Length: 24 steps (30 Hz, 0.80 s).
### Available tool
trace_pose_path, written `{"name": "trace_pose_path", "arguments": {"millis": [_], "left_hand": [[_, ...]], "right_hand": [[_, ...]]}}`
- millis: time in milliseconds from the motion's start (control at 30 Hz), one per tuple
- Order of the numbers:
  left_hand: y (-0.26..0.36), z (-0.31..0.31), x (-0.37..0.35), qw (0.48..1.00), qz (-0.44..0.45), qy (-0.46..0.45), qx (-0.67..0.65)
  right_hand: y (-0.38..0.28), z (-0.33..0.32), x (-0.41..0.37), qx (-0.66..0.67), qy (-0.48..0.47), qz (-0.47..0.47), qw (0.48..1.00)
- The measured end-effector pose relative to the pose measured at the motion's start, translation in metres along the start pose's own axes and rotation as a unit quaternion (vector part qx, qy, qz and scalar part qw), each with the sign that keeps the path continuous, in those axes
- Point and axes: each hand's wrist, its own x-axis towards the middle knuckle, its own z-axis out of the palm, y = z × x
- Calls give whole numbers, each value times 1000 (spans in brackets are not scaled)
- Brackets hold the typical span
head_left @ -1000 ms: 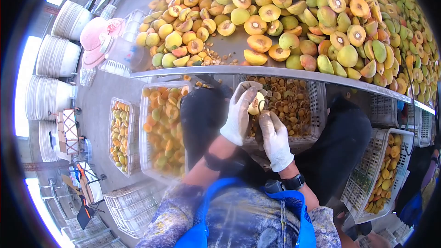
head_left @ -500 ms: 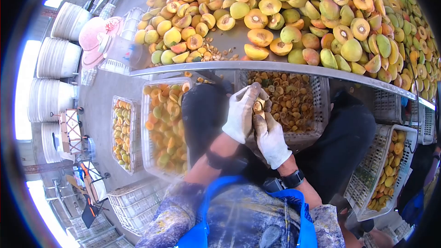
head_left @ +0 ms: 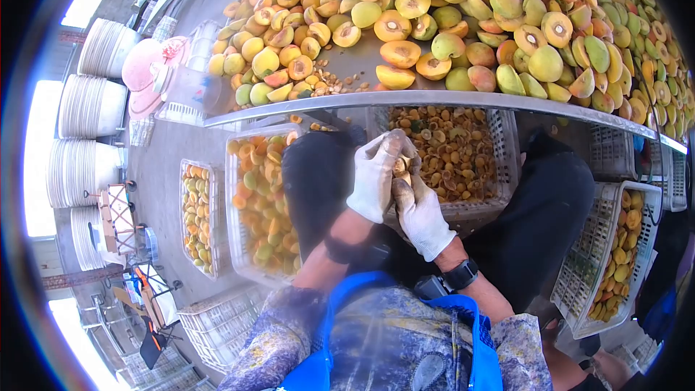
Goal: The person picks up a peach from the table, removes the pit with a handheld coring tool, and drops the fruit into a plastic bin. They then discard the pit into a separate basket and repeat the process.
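In the middle of the head view, my left hand (head_left: pixel 374 181) and my right hand (head_left: pixel 423 219), both in soiled white gloves, meet above my lap. Between their curled fingers sits a small peach half (head_left: pixel 402 166), mostly covered by the gloves. Both hands are closed around it, the right thumb pressed against its lower side. Whether a small tool is also in the right hand is hidden. Just beyond the fingers, below the table edge, stands a crate (head_left: pixel 509 166) full of hollowed, brownish fruit pieces.
A metal-rimmed table (head_left: pixel 463 95) heaped with halved peaches (head_left: pixel 391 25) spans the far side, loose stones (head_left: pixel 337 85) lying on it. Fruit-filled crates flank my legs: a left crate (head_left: pixel 235 210) and a right crate (head_left: pixel 641 268). Stacked white tubs (head_left: pixel 90 107) stand far left.
The view has shifted slightly, so the table's fruit sits a little higher and further left. My hands remain together around the fruit, the fingers now closed more tightly over it.
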Motion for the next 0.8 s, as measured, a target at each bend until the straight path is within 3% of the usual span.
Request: {"name": "trace_pose_path", "arguments": {"millis": [67,167,200,300,400,500,633,700,767,800], "left_hand": [[-2,-2,1,999,-24,-28,-36],[-4,3,8,998,-26,-19,47],[-5,5,11,997,16,-43,58],[-10,-2,15,989,-46,-71,118],[-23,-9,17,995,-48,15,90],[-18,-14,18,997,14,-6,79],[-15,-8,14,998,-36,-3,-53],[-16,-1,11,991,92,-18,98],[-10,3,8,984,111,-41,135],[-3,3,7,991,67,-56,99]], "right_hand": [[1,-1,2,59,-3,3,998],[-13,-7,3,33,33,27,999],[-11,-9,5,32,35,5,999],[14,-10,12,35,35,-22,999],[10,-13,8,146,35,81,985],[-7,-17,3,145,43,81,985],[-8,-10,-1,125,43,38,991],[-14,-10,-1,72,31,56,995],[-14,-8,1,119,40,88,988],[-11,-8,1,112,44,79,990]]}}
